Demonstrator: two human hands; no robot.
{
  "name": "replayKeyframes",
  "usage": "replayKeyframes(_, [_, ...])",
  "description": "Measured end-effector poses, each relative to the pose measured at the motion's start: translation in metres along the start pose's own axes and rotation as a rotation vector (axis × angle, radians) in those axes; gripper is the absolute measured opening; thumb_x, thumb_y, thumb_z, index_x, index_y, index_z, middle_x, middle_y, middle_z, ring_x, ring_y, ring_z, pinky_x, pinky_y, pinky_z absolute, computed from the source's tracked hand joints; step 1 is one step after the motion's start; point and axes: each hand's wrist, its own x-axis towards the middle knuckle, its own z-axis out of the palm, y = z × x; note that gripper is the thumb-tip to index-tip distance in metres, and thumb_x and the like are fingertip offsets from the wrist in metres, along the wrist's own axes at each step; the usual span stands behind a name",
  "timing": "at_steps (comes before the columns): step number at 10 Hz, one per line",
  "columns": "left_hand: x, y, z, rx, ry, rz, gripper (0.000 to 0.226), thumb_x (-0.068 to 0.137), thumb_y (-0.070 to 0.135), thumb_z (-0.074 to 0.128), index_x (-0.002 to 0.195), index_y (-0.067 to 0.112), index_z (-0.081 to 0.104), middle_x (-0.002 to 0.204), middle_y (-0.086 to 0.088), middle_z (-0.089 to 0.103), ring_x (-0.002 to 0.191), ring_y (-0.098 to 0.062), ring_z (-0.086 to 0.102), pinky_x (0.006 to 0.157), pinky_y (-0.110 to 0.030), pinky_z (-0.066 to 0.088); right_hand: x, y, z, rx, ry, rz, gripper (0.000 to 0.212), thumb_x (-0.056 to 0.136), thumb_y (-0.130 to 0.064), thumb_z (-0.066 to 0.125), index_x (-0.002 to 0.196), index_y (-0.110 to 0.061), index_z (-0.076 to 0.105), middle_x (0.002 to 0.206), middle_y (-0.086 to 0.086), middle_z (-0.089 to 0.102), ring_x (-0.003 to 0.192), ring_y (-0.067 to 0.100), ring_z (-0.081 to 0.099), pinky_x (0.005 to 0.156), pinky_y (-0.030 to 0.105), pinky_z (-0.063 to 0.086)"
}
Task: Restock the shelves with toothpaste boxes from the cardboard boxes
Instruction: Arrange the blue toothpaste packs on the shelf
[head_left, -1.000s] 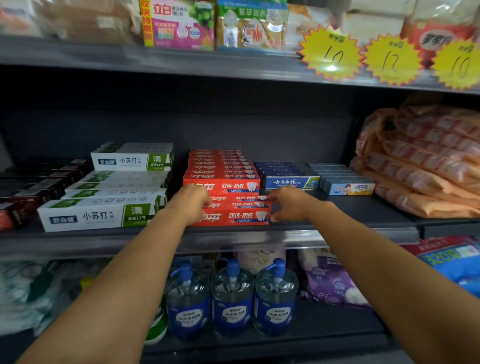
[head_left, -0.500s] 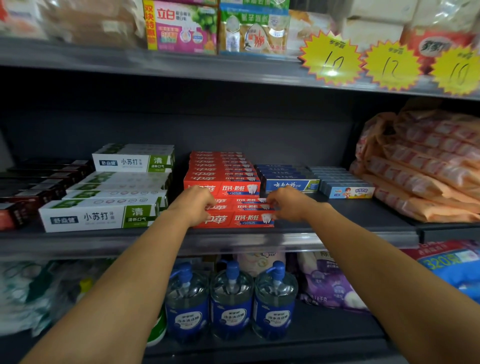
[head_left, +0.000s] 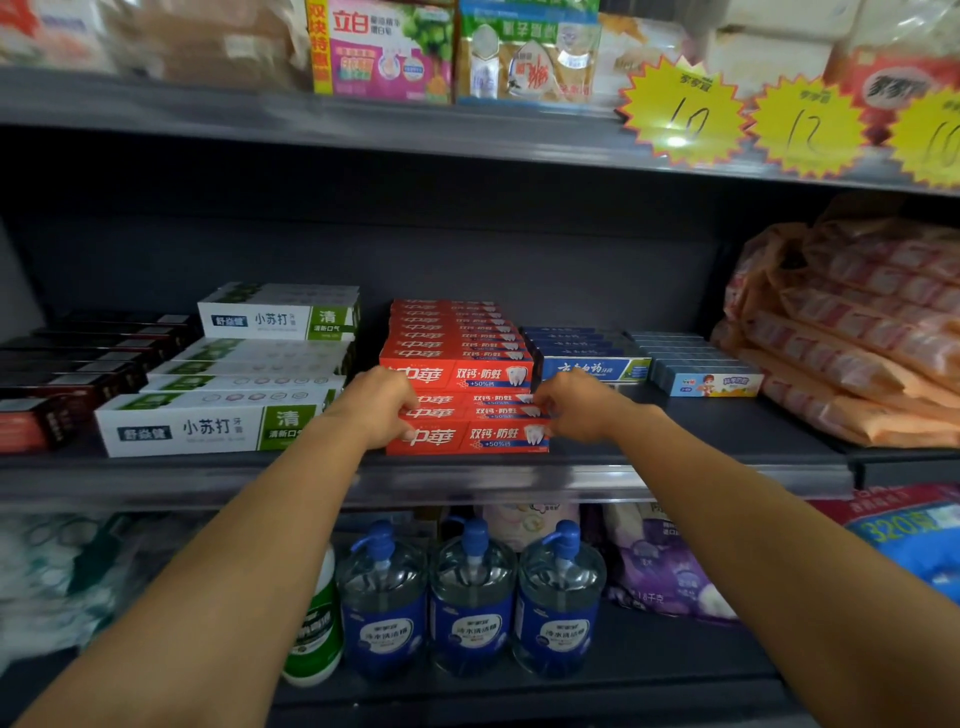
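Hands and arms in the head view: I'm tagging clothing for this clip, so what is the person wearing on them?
Nothing shows on either. The left hand and right hand are bare, with no gloves, and no rings visible. Both forearms are uncovered up to the frame's edge: no sleeves, watch or bands in view.

Your left hand (head_left: 382, 408) covered the left ends of the front red toothpaste boxes (head_left: 478, 435), and your right hand (head_left: 576, 405) hid their right ends; your fingertips were out of sight. The yellow price tag (head_left: 935, 137) was cut off at the right edge
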Motion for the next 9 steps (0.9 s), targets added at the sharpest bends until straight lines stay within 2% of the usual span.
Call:
replayKeyframes(4, [0.003, -0.014, 0.002, -0.023, 0.002, 0.011, 0.045, 0.078, 0.027, 0.078, 0.120, 0.015, 0.067, 0.121, -0.004, 0.064, 0.111, -0.021, 0.059, 0.097, -0.039, 0.050, 0.002, -0.007, -0.006, 0.025, -0.044, -0.014, 0.049, 0.083, -0.027, 0.075, 0.127, -0.015, 0.058, 0.124, 0.003, 0.062, 0.110, 0.019, 0.059, 0.093, 0.032, 0.047])
replayKeyframes(5, [0.004, -0.020, -0.004, -0.087, 0.008, 0.033, 0.034, 0.082, 0.032, 0.073, 0.112, 0.014, 0.069, 0.111, -0.001, 0.067, 0.100, -0.015, 0.063, 0.089, -0.033, 0.052, 0.000, -0.007, -0.015, 0.074, -0.022, -0.044, 0.059, 0.081, -0.030, 0.077, 0.133, -0.017, 0.052, 0.128, 0.001, 0.060, 0.114, 0.019, 0.057, 0.094, 0.030, 0.044])
replayKeyframes(6, [0.007, -0.026, -0.012, -0.089, 0.127, 0.000, 0.021, 0.092, 0.028, 0.062, 0.106, 0.013, 0.069, 0.106, -0.002, 0.068, 0.093, -0.014, 0.062, 0.081, -0.028, 0.049, 0.004, -0.007, -0.021, 0.115, 0.008, -0.025, 0.057, 0.083, -0.030, 0.074, 0.133, -0.017, 0.051, 0.129, 0.001, 0.060, 0.115, 0.020, 0.058, 0.095, 0.033, 0.047])
replayKeyframes(7, [0.013, -0.029, -0.016, -0.006, 0.253, -0.032, 0.022, 0.092, 0.017, 0.063, 0.112, 0.012, 0.065, 0.113, -0.006, 0.064, 0.101, -0.020, 0.060, 0.086, -0.032, 0.049, 0.015, -0.004, -0.022, 0.068, 0.098, 0.026, 0.046, 0.087, -0.031, 0.070, 0.127, -0.015, 0.054, 0.124, 0.004, 0.063, 0.111, 0.022, 0.060, 0.091, 0.037, 0.051])
replayKeyframes(8, [0.020, -0.027, -0.015, 0.016, 0.256, -0.034, 0.026, 0.090, 0.013, 0.064, 0.116, 0.009, 0.063, 0.116, -0.009, 0.060, 0.104, -0.023, 0.059, 0.088, -0.035, 0.050, 0.025, -0.007, -0.021, 0.028, 0.155, 0.075, 0.046, 0.089, -0.031, 0.066, 0.128, -0.013, 0.049, 0.124, 0.008, 0.061, 0.109, 0.027, 0.060, 0.087, 0.040, 0.052])
replayKeyframes(9, [0.028, -0.023, -0.013, 0.025, 0.219, -0.015, 0.019, 0.090, 0.010, 0.064, 0.108, 0.009, 0.067, 0.110, -0.009, 0.063, 0.097, -0.023, 0.061, 0.086, -0.036, 0.053, 0.036, -0.010, -0.018, -0.016, 0.155, 0.084, 0.048, 0.092, -0.033, 0.062, 0.132, -0.013, 0.045, 0.127, 0.011, 0.060, 0.112, 0.031, 0.060, 0.090, 0.044, 0.053])
